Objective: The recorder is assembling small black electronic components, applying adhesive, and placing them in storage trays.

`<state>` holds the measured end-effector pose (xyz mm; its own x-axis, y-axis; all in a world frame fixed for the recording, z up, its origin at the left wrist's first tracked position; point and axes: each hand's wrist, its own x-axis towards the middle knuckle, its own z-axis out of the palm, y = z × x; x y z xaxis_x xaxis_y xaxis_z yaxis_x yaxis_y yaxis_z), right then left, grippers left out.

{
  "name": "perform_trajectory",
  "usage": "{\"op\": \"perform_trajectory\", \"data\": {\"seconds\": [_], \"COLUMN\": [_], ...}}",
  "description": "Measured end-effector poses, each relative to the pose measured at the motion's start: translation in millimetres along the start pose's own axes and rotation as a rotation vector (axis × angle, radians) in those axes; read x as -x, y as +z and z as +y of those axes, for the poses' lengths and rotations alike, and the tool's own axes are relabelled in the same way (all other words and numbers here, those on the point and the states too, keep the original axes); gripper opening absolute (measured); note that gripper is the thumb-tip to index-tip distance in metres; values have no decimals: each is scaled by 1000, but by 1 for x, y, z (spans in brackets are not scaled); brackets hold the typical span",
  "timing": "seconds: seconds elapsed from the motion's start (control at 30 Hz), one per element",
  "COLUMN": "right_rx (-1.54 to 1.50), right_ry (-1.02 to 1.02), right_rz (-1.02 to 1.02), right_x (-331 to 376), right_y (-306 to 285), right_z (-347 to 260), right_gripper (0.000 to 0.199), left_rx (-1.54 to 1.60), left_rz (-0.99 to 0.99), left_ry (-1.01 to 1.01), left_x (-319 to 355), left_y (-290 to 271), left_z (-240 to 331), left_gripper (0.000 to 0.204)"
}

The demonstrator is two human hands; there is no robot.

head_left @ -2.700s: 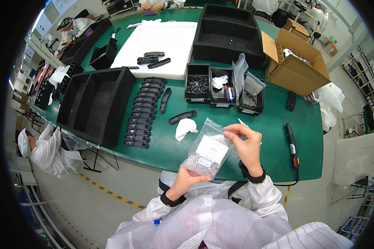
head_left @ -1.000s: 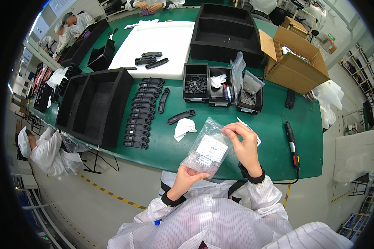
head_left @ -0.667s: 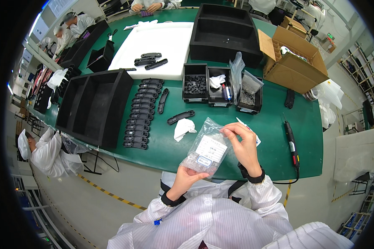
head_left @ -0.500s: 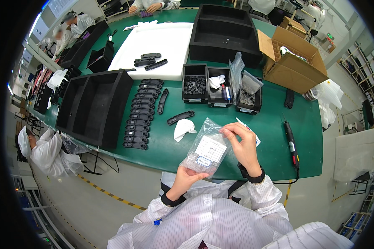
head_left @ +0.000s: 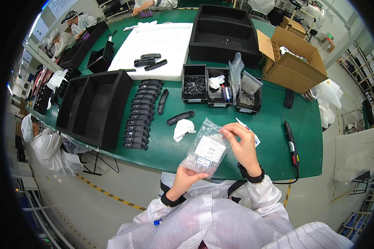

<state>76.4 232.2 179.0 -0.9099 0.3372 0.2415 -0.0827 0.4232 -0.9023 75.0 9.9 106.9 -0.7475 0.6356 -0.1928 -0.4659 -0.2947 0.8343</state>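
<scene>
My fingers [head_left: 227, 132] on the right hand [head_left: 244, 146] pinch the top edge of a clear plastic bag [head_left: 204, 148], while my left hand [head_left: 188, 176] grips its bottom corner, holding it above the near edge of the green desk [head_left: 274, 124]. I judge the bag not yet opened, its small contents inside. A row of black parts [head_left: 140, 113] is already laid out on the desk.

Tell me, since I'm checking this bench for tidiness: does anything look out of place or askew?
Mostly orderly. One black strip part lies slanted on the green table, apart from the neat column of black parts, beside a crumpled white cloth. Both hands, left hand and right hand, hold a clear plastic bag.
</scene>
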Motion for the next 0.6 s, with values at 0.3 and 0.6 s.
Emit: {"op": "perform_trajectory", "data": {"seconds": [0.3,0.6], "right_rx": [-21,-12], "right_ry": [40,61], "right_rz": [-23,-31], "right_x": [0,1], "right_y": [1,3], "right_z": [3,5], "right_gripper": [12,14], "left_rx": [-23,0], "left_rz": [18,24], "left_ry": [13,-5], "left_x": [1,1], "left_y": [-1,1], "left_z": [-1,3], "left_gripper": [63,63]}}
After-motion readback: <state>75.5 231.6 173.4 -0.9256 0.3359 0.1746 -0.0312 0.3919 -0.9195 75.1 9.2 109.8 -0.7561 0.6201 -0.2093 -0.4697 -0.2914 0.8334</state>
